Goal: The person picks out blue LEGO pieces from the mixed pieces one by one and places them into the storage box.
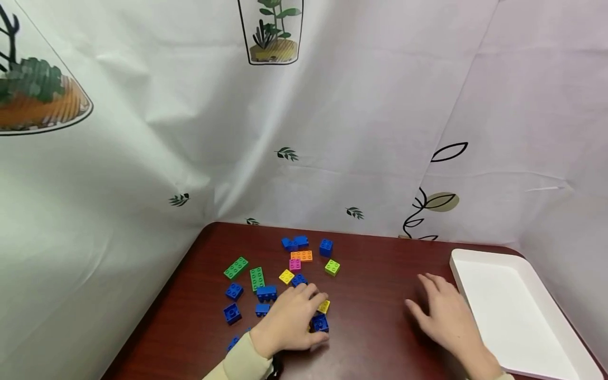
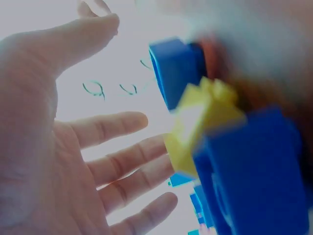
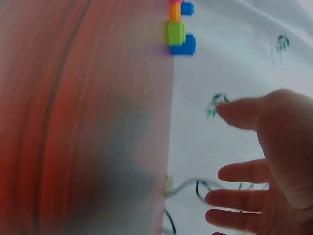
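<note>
Over a scatter of toy building bricks my left hand [image 1: 291, 321] hovers or rests, fingers spread and slightly bent. Beside its fingers and thumb lie a yellow brick [image 1: 324, 306] and a dark blue brick [image 1: 320, 323]. The left wrist view shows the open palm [image 2: 54, 161], with a blue brick [image 2: 257, 171] and a yellow brick [image 2: 203, 125] close by; nothing is gripped. My right hand [image 1: 448, 314] is held over the table just left of a white tray [image 1: 522, 316]. In the right wrist view its fingers [image 3: 239, 198] are straight and hold nothing.
Further bricks lie on the dark red table [image 1: 375, 295]: green [image 1: 236, 268], orange [image 1: 301, 256], pink [image 1: 295, 264], lime [image 1: 332, 267] and several blue ones, such as a blue brick [image 1: 232, 313] at the left. A white patterned cloth [image 1: 332, 132] hangs behind the table.
</note>
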`<state>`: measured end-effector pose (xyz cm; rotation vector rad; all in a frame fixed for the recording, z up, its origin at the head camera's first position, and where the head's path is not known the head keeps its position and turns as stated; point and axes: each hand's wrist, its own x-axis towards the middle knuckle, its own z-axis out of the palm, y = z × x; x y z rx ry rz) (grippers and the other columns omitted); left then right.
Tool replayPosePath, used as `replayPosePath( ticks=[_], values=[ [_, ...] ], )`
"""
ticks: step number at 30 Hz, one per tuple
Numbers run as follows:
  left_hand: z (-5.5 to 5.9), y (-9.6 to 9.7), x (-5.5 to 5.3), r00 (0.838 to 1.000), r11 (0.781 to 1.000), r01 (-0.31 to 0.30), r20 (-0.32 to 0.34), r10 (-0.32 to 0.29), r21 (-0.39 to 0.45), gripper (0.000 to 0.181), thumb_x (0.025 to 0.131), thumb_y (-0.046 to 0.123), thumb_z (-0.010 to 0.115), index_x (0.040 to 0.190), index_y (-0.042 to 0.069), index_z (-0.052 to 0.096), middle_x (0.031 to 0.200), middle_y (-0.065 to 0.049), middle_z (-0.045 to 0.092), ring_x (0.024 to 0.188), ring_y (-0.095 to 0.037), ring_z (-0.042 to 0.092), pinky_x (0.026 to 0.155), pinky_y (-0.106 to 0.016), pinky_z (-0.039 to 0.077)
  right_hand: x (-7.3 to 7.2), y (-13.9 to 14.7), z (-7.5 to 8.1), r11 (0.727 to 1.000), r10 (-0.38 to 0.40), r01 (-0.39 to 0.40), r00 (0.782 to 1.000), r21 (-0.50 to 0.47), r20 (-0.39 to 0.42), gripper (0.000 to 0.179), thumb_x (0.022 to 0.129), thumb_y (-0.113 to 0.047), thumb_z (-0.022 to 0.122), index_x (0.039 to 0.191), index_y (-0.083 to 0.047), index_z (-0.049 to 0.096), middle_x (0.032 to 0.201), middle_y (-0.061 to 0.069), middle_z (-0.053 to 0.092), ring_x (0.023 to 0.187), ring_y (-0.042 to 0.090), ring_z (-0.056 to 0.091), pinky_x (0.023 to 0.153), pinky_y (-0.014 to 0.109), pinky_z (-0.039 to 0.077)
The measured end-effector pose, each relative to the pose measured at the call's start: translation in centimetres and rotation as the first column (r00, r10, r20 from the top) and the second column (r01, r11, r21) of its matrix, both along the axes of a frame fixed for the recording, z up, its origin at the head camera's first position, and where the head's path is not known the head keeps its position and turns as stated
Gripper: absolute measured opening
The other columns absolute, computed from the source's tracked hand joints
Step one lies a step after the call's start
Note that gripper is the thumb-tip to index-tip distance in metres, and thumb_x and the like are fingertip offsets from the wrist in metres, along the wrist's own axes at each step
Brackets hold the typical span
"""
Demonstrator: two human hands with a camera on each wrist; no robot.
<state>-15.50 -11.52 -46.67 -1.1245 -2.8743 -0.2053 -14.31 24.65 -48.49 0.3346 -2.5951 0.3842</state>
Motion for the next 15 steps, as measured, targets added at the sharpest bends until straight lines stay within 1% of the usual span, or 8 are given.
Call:
replayPosePath(
  ticks=[2, 4, 5, 7, 9, 11, 13, 15],
  values=[
    [0.0, 0.5, 0.4, 1.0, 0.999, 0.023, 0.009, -0.023, -0.024, 0.061, 0.088, 0.062, 0.073, 0.131, 0.019, 0.066, 0.113, 0.004, 0.063, 0.093, -0.01, 0.057, 0.082, -0.033, 0.055, 0.6, 1.6, -0.2, 0.999, -0.03, 0.028, 0.998, -0.029, -0.06, 0.064, 0.074, -0.024, 0.085, 0.125, 0.008, 0.064, 0.118, 0.029, 0.063, 0.105, 0.048, 0.062, 0.088, 0.061, 0.048],
    [0.0, 0.9, 0.6, 0.999, 0.998, 0.037, 0.017, -0.036, -0.041, 0.054, 0.088, 0.057, 0.075, 0.126, 0.02, 0.067, 0.109, 0.005, 0.063, 0.088, -0.008, 0.056, 0.079, -0.03, 0.055, 1.3, 3.2, -0.6, 0.995, -0.083, 0.078, 0.992, -0.057, -0.099, 0.061, 0.071, -0.018, 0.084, 0.122, 0.01, 0.063, 0.114, 0.031, 0.06, 0.097, 0.051, 0.06, 0.082, 0.062, 0.046],
    [-0.1, 1.1, 0.7, 0.999, 0.998, 0.043, 0.014, -0.042, -0.049, 0.05, 0.088, 0.055, 0.076, 0.124, 0.02, 0.067, 0.107, 0.005, 0.063, 0.087, -0.008, 0.056, 0.077, -0.029, 0.055, 1.7, 4.0, -0.8, 0.992, -0.119, 0.112, 0.987, -0.065, -0.11, 0.061, 0.07, -0.016, 0.084, 0.121, 0.011, 0.062, 0.111, 0.032, 0.059, 0.094, 0.053, 0.058, 0.079, 0.064, 0.045],
    [-0.2, 1.2, 0.8, 0.999, 0.997, 0.049, 0.005, -0.049, -0.059, 0.045, 0.089, 0.05, 0.078, 0.121, 0.021, 0.068, 0.105, 0.005, 0.063, 0.084, -0.007, 0.057, 0.074, -0.028, 0.054, 2.4, 5.3, -1.3, 0.98, -0.192, 0.185, 0.976, -0.073, -0.106, 0.06, 0.069, -0.014, 0.082, 0.118, 0.014, 0.061, 0.106, 0.036, 0.056, 0.087, 0.056, 0.056, 0.071, 0.067, 0.044],
    [-0.4, 1.3, 0.9, 0.998, 0.996, 0.056, -0.017, -0.057, -0.065, 0.041, 0.088, 0.047, 0.079, 0.118, 0.021, 0.068, 0.103, 0.005, 0.063, 0.081, -0.007, 0.057, 0.072, -0.027, 0.054, 3.1, 6.5, -1.6, 0.966, -0.256, 0.252, 0.964, -0.063, -0.07, 0.059, 0.068, -0.013, 0.08, 0.116, 0.016, 0.06, 0.101, 0.039, 0.055, 0.08, 0.057, 0.055, 0.064, 0.068, 0.042],
    [-0.6, 1.3, 0.9, 0.998, 0.996, 0.059, -0.03, -0.061, -0.071, 0.039, 0.089, 0.046, 0.079, 0.116, 0.021, 0.068, 0.101, 0.005, 0.063, 0.08, -0.007, 0.057, 0.071, -0.026, 0.053, 3.7, 7.4, -1.7, 0.954, -0.298, 0.297, 0.955, -0.045, -0.003, 0.056, 0.07, -0.013, 0.079, 0.113, 0.018, 0.06, 0.097, 0.04, 0.056, 0.077, 0.058, 0.056, 0.062, 0.069, 0.043],
    [-0.8, 1.3, 0.9, 0.997, 0.995, 0.061, -0.039, -0.064, -0.076, 0.038, 0.089, 0.044, 0.08, 0.115, 0.02, 0.068, 0.1, 0.004, 0.063, 0.078, -0.007, 0.057, 0.07, -0.026, 0.053, 3.9, 7.9, -1.7, 0.949, -0.312, 0.315, 0.947, -0.026, 0.077, 0.049, 0.073, -0.013, 0.078, 0.109, 0.017, 0.063, 0.093, 0.037, 0.061, 0.074, 0.057, 0.059, 0.061, 0.067, 0.045],
    [-0.9, 1.4, 0.9, 0.997, 0.994, 0.061, -0.043, -0.065, -0.086, 0.037, 0.089, 0.043, 0.08, 0.115, 0.02, 0.069, 0.1, 0.004, 0.063, 0.078, -0.008, 0.058, 0.07, -0.026, 0.054, 4.0, 8.2, -1.5, 0.951, -0.302, 0.308, 0.941, -0.011, 0.153, 0.039, 0.076, -0.012, 0.076, 0.105, 0.012, 0.066, 0.089, 0.031, 0.066, 0.074, 0.053, 0.063, 0.062, 0.064, 0.047]
  ],
)
